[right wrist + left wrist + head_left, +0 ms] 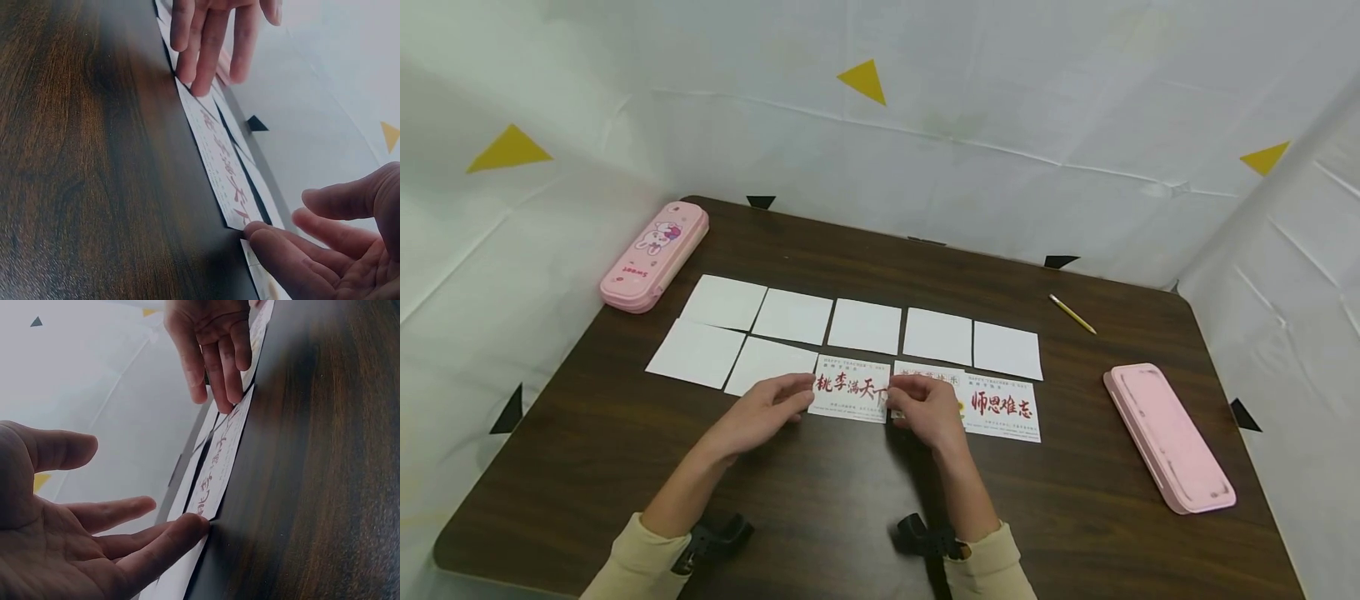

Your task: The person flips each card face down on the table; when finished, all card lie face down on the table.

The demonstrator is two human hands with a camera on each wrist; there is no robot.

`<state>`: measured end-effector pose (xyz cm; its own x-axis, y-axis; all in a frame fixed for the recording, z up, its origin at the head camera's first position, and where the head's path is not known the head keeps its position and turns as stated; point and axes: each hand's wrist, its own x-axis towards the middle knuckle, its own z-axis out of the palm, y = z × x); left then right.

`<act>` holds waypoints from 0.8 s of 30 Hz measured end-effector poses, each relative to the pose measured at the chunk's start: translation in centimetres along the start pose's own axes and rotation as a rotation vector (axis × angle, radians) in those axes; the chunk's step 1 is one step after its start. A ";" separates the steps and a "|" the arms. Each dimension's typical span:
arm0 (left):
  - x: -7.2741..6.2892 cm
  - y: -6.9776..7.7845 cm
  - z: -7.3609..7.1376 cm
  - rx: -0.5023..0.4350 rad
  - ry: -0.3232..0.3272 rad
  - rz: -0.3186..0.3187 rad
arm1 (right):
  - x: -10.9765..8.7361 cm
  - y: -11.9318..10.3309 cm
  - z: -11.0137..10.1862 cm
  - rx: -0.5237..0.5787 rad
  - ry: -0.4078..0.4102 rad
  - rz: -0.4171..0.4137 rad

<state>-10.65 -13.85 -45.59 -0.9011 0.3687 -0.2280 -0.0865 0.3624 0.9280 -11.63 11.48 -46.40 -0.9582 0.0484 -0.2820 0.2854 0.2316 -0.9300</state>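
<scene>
A white card with red lettering lies flat on the table between my two hands. My left hand touches its left edge with fingers extended, and in the left wrist view the thumb stands apart from them. On the opposite edge, my right hand rests its fingertips, the thumb likewise away in the right wrist view. Partly beneath my right hand is another printed card. To its right lies a further card with red lettering. Blank white cards, such as this one, form a row behind, and two more lie left.
A pink pencil case with a rabbit picture sits at the table's back left. At the right lies a second pink case, with a pencil behind it. White sheeting hangs around the dark wooden table.
</scene>
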 end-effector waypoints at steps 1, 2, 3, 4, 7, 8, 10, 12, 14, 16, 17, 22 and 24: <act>0.0 0.0 0.0 0.006 0.006 -0.001 | 0.0 0.0 0.0 0.000 0.001 0.002; 0.0 0.1 0.1 0.014 0.010 -0.002 | 0.0 -0.1 0.0 0.004 0.003 0.009; 0.0 0.1 0.1 0.021 0.016 -0.003 | 0.0 -0.1 0.0 0.002 0.002 0.008; 0.0 0.1 0.2 0.028 0.021 -0.007 | 0.0 -0.1 0.0 0.005 0.003 0.012; 0.0 0.2 0.3 0.046 0.037 -0.016 | 0.0 -0.2 -0.1 0.019 -0.005 0.019; 0.0 0.3 0.3 0.047 0.039 -0.016 | 0.1 -0.2 -0.1 0.029 -0.010 0.024; 0.0 0.3 0.3 0.044 0.042 -0.020 | 0.2 -0.2 -0.1 0.055 -0.022 0.036; 0.0 0.4 0.4 0.039 0.041 -0.024 | 0.3 -0.1 -0.3 0.076 -0.029 0.048; 0.0 0.4 0.4 0.026 0.037 -0.027 | 0.4 0.0 -0.4 0.097 -0.033 0.061; 0.1 0.3 0.4 0.009 0.037 -0.030 | 0.5 0.2 -0.5 0.110 -0.033 0.070; 0.1 0.3 0.4 -0.002 0.037 -0.032 | 0.6 0.2 -0.5 0.117 -0.031 0.076; 0.1 0.2 0.4 -0.043 0.034 -0.030 | 0.7 0.4 -0.7 0.149 -0.038 0.097; 0.1 0.1 0.3 -0.049 0.034 -0.034 | 0.7 0.4 -0.8 0.156 -0.042 0.101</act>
<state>-10.60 -13.50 -45.65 -0.9110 0.3277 -0.2503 -0.1372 0.3314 0.9335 -12.25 12.37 -46.77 -0.9237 0.0220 -0.3826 0.3831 0.0740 -0.9207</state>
